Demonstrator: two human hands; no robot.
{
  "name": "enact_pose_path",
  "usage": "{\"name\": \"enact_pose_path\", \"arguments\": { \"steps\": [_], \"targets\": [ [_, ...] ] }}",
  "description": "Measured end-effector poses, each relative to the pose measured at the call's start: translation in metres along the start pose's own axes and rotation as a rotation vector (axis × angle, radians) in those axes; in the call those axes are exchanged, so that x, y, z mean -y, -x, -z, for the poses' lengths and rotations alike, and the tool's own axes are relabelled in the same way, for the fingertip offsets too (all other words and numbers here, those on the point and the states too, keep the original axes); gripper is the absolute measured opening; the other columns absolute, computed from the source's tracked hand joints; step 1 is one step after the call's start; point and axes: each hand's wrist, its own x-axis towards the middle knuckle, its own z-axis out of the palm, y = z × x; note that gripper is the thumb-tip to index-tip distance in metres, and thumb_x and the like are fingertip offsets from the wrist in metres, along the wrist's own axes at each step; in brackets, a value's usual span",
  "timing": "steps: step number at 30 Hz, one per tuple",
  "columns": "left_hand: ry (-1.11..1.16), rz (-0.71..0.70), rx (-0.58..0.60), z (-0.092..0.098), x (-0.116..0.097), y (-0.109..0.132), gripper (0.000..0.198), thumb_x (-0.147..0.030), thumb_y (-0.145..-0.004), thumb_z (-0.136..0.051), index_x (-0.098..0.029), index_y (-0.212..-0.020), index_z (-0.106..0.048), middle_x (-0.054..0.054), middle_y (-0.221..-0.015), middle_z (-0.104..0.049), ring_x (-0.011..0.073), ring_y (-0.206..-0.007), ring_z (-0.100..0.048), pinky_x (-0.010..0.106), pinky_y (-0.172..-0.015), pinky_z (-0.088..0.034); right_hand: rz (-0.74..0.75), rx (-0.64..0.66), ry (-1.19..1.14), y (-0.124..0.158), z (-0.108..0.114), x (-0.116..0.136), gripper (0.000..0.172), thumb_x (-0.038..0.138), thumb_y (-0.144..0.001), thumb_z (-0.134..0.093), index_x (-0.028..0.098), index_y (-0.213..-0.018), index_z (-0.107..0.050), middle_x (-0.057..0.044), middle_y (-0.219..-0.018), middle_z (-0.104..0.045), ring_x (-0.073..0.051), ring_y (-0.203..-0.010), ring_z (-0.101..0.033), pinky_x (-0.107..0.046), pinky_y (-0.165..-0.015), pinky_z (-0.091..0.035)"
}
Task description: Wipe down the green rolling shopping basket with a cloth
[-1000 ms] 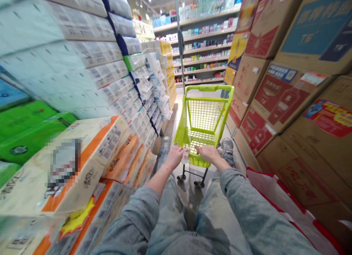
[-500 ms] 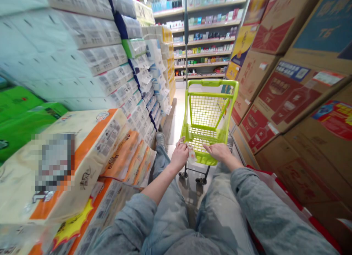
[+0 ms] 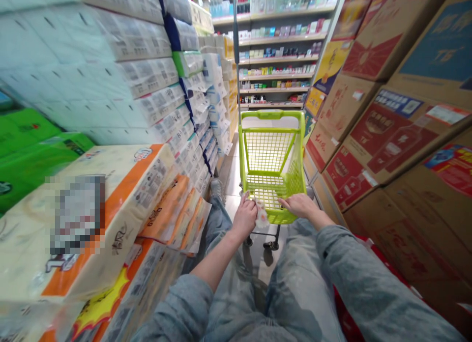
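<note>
A lime-green shopping cart [image 3: 271, 115] with a mesh basket stands right in front of my legs. My left hand [image 3: 246, 216] is at its near left corner, fingers curled around a small, soft white item with an orange-red pattern [image 3: 262, 215]. What this item is I cannot make out; it hangs against the basket's near edge. At the near right corner, my right hand [image 3: 299, 205] is closed over the cart's rim, thumb pointing left. Its other fingers are largely hidden underneath.
Stacked tissue packs [image 3: 147, 76] line the left side, with a cream and orange pack [image 3: 147, 172] close by my left arm. Cardboard boxes [image 3: 396, 123] form a wall on the right. Shelves of small goods [image 3: 278, 59] span the far end. A thin pole [image 3: 236, 42] rises beside the cart.
The cart has shifted left in view and turned slightly, while the shelves and boxes have moved a little to the right. Both hands keep about the same place at its near edge.
</note>
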Motion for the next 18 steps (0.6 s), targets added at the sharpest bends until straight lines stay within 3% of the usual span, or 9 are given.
{"name": "enact_pose_path", "arguments": {
  "steps": [6,12,15,18],
  "targets": [
    [0.093,-0.014,-0.008,-0.01,-0.011,0.008,0.023,-0.018,-0.088,-0.045,-0.013,-0.1,-0.064,0.008,-0.093,-0.063,0.0207,-0.099,-0.057,0.05,-0.115,-0.025,-0.227,0.133,-0.362,-0.009,-0.005,0.013,0.082,0.065,-0.09,-0.003,0.023,-0.095,-0.073,-0.01,-0.092,-0.073,-0.023,-0.095,-0.065,-0.034,-0.082,-0.043],
    [0.234,-0.033,-0.051,-0.006,-0.002,0.019,0.029,-0.018,-0.087,-0.049,-0.012,-0.112,-0.06,0.013,-0.115,-0.063,0.0222,-0.124,-0.048,0.049,-0.115,-0.026,-0.289,0.054,-0.475,-0.004,-0.01,0.023,0.075,0.065,-0.091,-0.009,0.027,-0.093,-0.073,-0.006,-0.081,-0.073,-0.024,-0.091,-0.065,-0.033,-0.08,-0.043],
    [0.33,0.108,-0.129,0.001,0.015,0.018,0.042,-0.016,-0.084,-0.05,-0.012,-0.126,-0.049,0.015,-0.134,-0.052,0.0235,-0.132,-0.04,0.048,-0.11,-0.034,-0.245,0.049,-0.474,-0.002,-0.006,0.024,0.073,0.063,-0.092,-0.012,0.024,-0.092,-0.074,-0.006,-0.076,-0.072,-0.022,-0.087,-0.066,-0.031,-0.077,-0.043],
    [0.437,0.335,-0.227,0.009,0.036,0.013,0.04,-0.016,-0.083,-0.05,-0.016,-0.123,-0.052,0.014,-0.132,-0.053,0.024,-0.125,-0.049,0.043,-0.102,-0.044,-0.247,0.057,-0.458,-0.002,-0.001,0.027,0.073,0.061,-0.093,-0.012,0.022,-0.093,-0.074,-0.007,-0.076,-0.072,-0.022,-0.085,-0.066,-0.03,-0.076,-0.043]
  ]
}}
